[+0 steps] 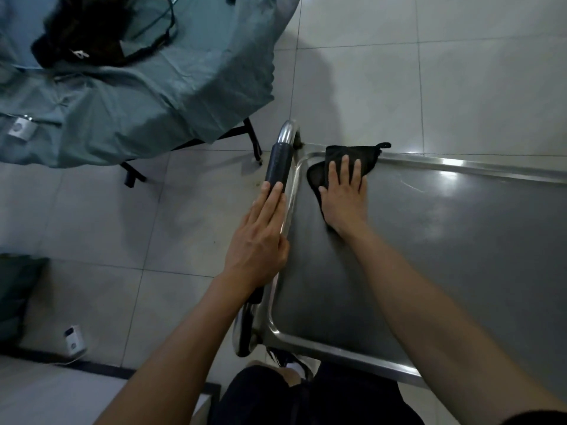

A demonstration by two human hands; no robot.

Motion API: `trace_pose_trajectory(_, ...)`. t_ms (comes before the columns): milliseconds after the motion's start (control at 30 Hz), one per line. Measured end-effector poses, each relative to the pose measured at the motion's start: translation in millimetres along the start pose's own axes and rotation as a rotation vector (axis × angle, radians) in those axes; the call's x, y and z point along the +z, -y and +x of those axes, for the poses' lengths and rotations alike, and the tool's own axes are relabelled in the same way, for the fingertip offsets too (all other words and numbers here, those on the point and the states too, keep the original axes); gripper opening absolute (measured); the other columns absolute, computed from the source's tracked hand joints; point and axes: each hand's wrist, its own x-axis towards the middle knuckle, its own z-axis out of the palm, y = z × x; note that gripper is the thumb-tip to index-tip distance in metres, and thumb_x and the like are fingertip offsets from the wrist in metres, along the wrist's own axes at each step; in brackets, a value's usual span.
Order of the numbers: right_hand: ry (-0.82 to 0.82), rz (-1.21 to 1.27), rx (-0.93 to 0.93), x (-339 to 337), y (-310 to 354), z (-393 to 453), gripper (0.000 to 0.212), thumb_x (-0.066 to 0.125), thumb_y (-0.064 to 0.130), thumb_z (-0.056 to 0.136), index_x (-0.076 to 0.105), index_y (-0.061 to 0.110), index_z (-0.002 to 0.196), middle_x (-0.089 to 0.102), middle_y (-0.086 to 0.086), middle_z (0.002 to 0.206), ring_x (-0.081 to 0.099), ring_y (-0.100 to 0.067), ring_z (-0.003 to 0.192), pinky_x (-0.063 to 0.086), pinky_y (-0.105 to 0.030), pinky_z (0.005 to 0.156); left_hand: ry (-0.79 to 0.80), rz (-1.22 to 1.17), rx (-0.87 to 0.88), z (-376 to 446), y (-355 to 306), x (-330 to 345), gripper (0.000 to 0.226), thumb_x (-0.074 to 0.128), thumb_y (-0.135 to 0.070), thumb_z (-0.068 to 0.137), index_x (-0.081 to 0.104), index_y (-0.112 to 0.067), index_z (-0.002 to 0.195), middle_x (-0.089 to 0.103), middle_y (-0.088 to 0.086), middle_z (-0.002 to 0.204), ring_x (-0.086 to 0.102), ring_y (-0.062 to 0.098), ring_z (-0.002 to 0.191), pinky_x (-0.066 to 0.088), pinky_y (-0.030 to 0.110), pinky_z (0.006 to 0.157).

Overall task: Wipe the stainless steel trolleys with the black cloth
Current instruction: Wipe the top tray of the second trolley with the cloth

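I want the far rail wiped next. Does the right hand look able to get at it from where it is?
Probably yes. The right hand already presses the black cloth flat in the corner, touching the far rail, and nothing lies on it.

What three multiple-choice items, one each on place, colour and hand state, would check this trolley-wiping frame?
1. Where does the black cloth lie?
A. on the floor
B. at the far corner of the trolley top, by the handle
C. on the draped table

2. What colour is the grip on the trolley handle?
A. red
B. white
C. black

3. How is the right hand placed?
A. flat on the cloth, fingers straight
B. lifted clear of the trolley
C. in a fist around the handle

Answers: 1 B, the cloth sits in the tray corner beside the handle. 2 C, the sleeve on the bar is black. 3 A, its fingers spread flat over the cloth, while the left hand rests on the handle.
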Motion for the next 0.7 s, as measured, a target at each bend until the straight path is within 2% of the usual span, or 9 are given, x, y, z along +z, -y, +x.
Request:
trace_pose_trajectory(200, -0.034, -0.028, -0.006, 4, -31, -53, 0.060, 0.033, 0.036, 0.106, 0.013, 0.016, 0.160, 0.003, -0.013, 0.167, 0.002, -0.036, 0.153, 0.018, -0.054, 0.121, -0.011, 0.017, -0.031, -8, -8, 2, 0.068, 0.048, -0.019, 0.093, 0.021, -0.006, 0.154, 0.010, 0.010, 0.164, -0.004, 0.023, 0.152, 0.021, 0.046, 0.121)
trace_pose_trajectory(367, -0.039, -0.068, -0.056, 13, -55, -117, 0.058, 0.035, 0.033, 0.106, 0.019, 0.016, 0.159, 0.010, -0.012, 0.167, 0.010, -0.036, 0.152, 0.024, -0.053, 0.119, -0.039, -0.022, -0.064, -35, -14, 6, 0.066, 0.053, -0.021, 0.094, 0.026, -0.009, 0.153, 0.012, 0.008, 0.163, 0.000, 0.027, 0.152, 0.023, 0.048, 0.119)
trace_pose_trajectory(467, -0.050, -0.081, -0.075, 19, -65, -160, 0.057, 0.039, 0.030, 0.105, 0.024, 0.017, 0.158, 0.015, -0.011, 0.166, 0.014, -0.035, 0.151, 0.028, -0.051, 0.117, -0.047, -0.001, -0.069, -63, -18, 12, 0.067, 0.053, -0.023, 0.094, 0.025, -0.009, 0.153, 0.010, 0.008, 0.164, -0.002, 0.027, 0.151, 0.021, 0.049, 0.120)
trace_pose_trajectory(600, -0.063, -0.078, -0.090, 28, -72, -211, 0.056, 0.048, 0.024, 0.102, 0.031, 0.019, 0.156, 0.022, -0.010, 0.164, 0.020, -0.034, 0.149, 0.034, -0.050, 0.113, -0.031, 0.072, -0.088, -94, -25, 18, 0.065, 0.052, -0.031, 0.094, 0.027, -0.010, 0.151, 0.005, 0.009, 0.164, -0.004, 0.031, 0.151, 0.015, 0.056, 0.119)
trace_pose_trajectory(700, -0.052, -0.100, -0.093, 34, -79, -244, 0.062, 0.056, 0.016, 0.098, 0.032, 0.019, 0.155, 0.023, -0.010, 0.163, 0.022, -0.036, 0.148, 0.036, -0.051, 0.108, -0.043, 0.083, -0.103, -115, -40, 25, 0.064, 0.050, -0.034, 0.094, 0.029, -0.011, 0.150, 0.010, 0.011, 0.163, -0.004, 0.033, 0.150, 0.011, 0.058, 0.119)
